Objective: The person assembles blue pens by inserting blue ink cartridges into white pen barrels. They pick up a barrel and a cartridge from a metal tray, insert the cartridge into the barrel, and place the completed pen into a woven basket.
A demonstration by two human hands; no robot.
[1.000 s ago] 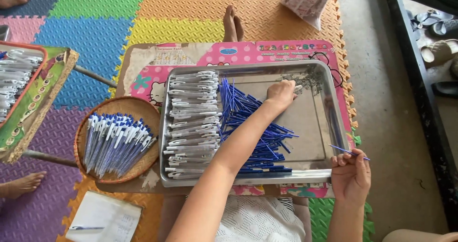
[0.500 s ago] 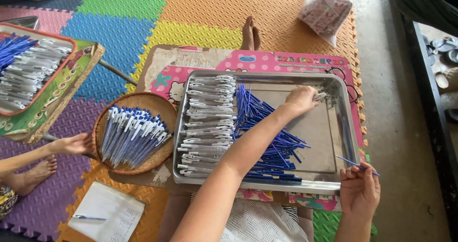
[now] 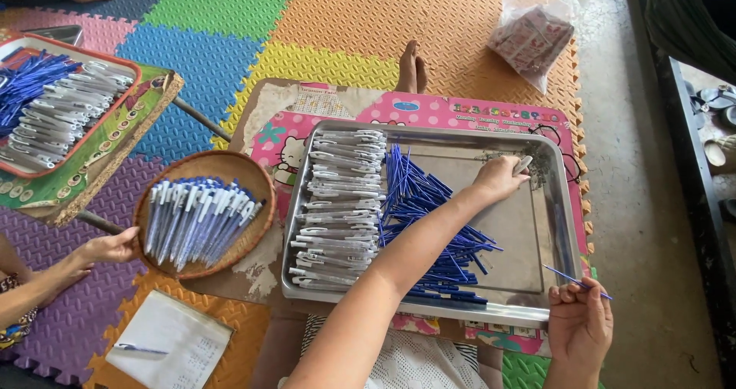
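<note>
In the head view the left arm stretches diagonally across the metal tray [image 3: 563,205], and the left hand [image 3: 500,178] rests knuckles-up at the tray's far right corner, fingers curled over a small pale piece [image 3: 524,163] among a scatter of tiny bits; whether it truly grips the piece I cannot tell. The right hand [image 3: 579,324] sits at the tray's near right corner, just past the rim, thumb and fingers pinched on a thin blue refill [image 3: 576,280] that slants up and to the left over the rim.

Inside the tray, a stack of pale pen barrels [image 3: 337,205] fills the left side and a heap of blue refills [image 3: 429,220] lies in the middle, touching the stack. The tray stands on a low tabletop [image 3: 429,113] covered with a pink, dotted cartoon sheet.

To the left a round woven basket [image 3: 222,163] holds white pens with blue caps [image 3: 199,216]; another person's hand [image 3: 107,247] touches its near rim. A clear plastic bag [image 3: 533,32] of small reddish packets lies on the orange floor mat [image 3: 368,13] beyond the tabletop. A white paper sheet [image 3: 169,347] with a pen on it lies near the basket.
</note>
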